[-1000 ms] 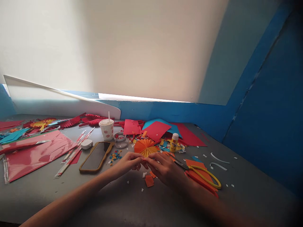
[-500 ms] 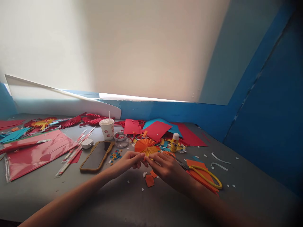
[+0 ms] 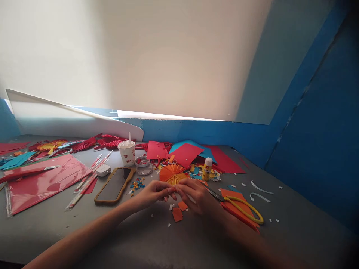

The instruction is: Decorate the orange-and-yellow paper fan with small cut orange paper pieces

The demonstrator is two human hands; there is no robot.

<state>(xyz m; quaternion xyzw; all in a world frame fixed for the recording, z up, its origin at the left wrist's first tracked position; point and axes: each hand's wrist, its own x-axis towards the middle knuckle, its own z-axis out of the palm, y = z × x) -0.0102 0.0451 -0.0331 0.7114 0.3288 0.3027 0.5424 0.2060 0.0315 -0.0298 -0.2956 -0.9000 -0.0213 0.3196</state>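
Note:
My left hand [image 3: 159, 191] and my right hand [image 3: 196, 192] meet at the fingertips over the middle of the table. Both are closed in a pinch, and whatever sits between the fingers is too small and covered to make out. Just beyond them lies an orange and yellow pleated paper fan [image 3: 174, 174], its lower edge hidden by my fingers. Below the hands are cut orange paper pieces [image 3: 177, 214] and white scraps. Beside my right hand rest yellow-handled scissors [image 3: 244, 206] on orange paper [image 3: 234, 195]. A yellow glue stick [image 3: 206, 169] with a white cap stands behind that hand.
A phone [image 3: 114, 186], a white case [image 3: 103, 170], a cup with a straw [image 3: 126, 154] and tape rolls [image 3: 144, 167] stand to the left. Red sheets in plastic [image 3: 47, 183] lie farther left. Red paper [image 3: 186, 154] and paper scraps [image 3: 137, 184] cover the back.
My right hand has curled and shifted slightly, its fingers more bent. The left fingertips have moved a little right. The small orange bit between the fingers no longer shows clearly.

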